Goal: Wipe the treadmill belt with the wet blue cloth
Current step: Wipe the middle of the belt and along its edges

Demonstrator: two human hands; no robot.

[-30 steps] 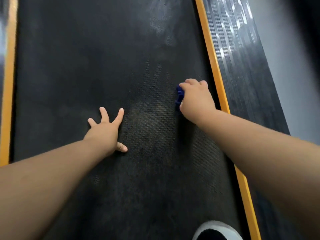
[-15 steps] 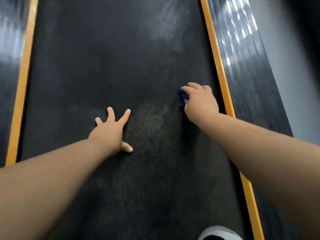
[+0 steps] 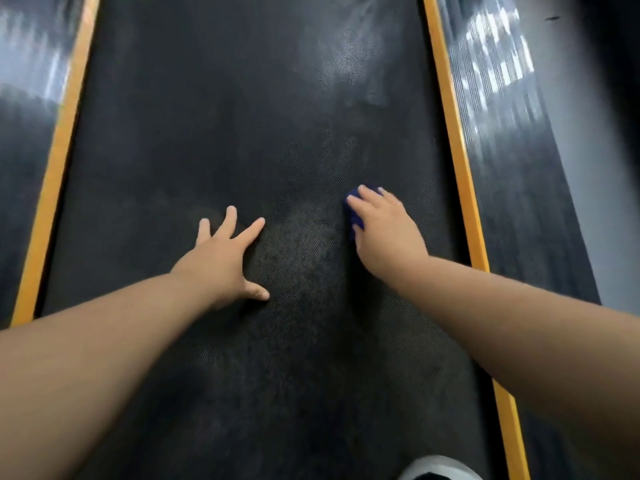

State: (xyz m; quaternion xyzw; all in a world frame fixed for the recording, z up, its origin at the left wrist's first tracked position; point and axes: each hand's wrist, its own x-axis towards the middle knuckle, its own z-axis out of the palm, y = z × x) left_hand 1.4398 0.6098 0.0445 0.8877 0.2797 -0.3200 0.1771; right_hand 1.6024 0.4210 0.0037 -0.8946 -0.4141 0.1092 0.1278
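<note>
The dark, textured treadmill belt fills the view, and wiping looks to be mid-stroke. The left hand lies flat on it, fingers spread and holding nothing. The right hand clasps the blue cloth, a small dark wad pressed to the belt's right side. The next move probably calls for firm strokes across the duller middle patch.
</note>
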